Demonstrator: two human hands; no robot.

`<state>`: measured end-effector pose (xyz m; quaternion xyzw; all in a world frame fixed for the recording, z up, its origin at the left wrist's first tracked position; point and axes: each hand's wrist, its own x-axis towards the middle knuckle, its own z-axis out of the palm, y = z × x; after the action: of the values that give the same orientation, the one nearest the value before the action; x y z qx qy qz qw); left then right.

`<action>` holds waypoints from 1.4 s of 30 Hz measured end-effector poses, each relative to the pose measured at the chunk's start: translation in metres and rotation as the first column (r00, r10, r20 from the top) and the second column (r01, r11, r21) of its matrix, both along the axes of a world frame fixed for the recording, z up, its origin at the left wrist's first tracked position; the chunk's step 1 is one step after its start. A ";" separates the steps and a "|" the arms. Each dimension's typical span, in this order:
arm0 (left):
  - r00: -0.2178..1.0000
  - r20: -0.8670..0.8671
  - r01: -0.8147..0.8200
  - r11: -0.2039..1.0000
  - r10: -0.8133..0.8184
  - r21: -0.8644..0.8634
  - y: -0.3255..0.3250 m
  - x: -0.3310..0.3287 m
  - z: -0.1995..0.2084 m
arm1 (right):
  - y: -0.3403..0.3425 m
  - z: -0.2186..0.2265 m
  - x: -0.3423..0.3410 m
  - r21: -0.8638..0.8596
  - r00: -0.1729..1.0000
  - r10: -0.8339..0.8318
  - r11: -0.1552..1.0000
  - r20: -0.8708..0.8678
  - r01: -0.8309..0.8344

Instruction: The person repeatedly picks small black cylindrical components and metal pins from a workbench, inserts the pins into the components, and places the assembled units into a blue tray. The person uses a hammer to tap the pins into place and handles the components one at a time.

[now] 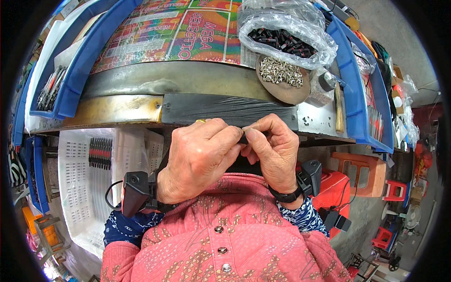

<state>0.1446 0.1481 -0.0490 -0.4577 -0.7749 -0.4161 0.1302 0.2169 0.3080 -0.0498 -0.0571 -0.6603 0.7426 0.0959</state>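
My left hand (199, 152) and my right hand (275, 150) meet at the front edge of the workbench, fingertips pinched together. Between them shows a bit of a small black part (243, 138); the fingers cover most of it. Just beyond my hands, a black covering (221, 109) wraps the bench edge. Farther back on the right, a round brown dish (287, 96) holds many small silvery metal pieces (281, 71). Behind the dish, an open clear plastic bag (324, 51) is filled with small black parts with red marks (282, 42).
Blue bins (75, 89) (361, 105) stand at both ends of the bench, holding slim black and red items. A wooden-handled tool (338, 108) lies by the right bin. Below left is a white plastic basket (80, 202) with a row of black-and-red pieces (100, 152). Stools (364, 171) stand at right.
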 end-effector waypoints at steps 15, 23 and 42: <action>0.999 -0.043 -0.013 0.998 0.016 0.064 0.007 0.000 -0.003 | -0.005 -0.004 0.001 0.024 0.992 -0.085 0.996 -0.091 0.088; 0.994 0.099 0.036 0.993 -0.046 0.109 0.002 -0.002 0.003 | 0.007 -0.010 -0.001 -0.149 0.985 0.082 0.983 -0.151 -0.105; 1.000 -0.022 -0.002 0.999 0.003 0.045 0.002 0.000 -0.003 | 0.007 0.001 -0.002 -0.026 0.998 0.070 0.997 0.005 -0.069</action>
<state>0.1446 0.1500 -0.0521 -0.4585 -0.7643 -0.4281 0.1495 0.2149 0.3153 -0.0485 -0.0376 -0.6525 0.7539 0.0673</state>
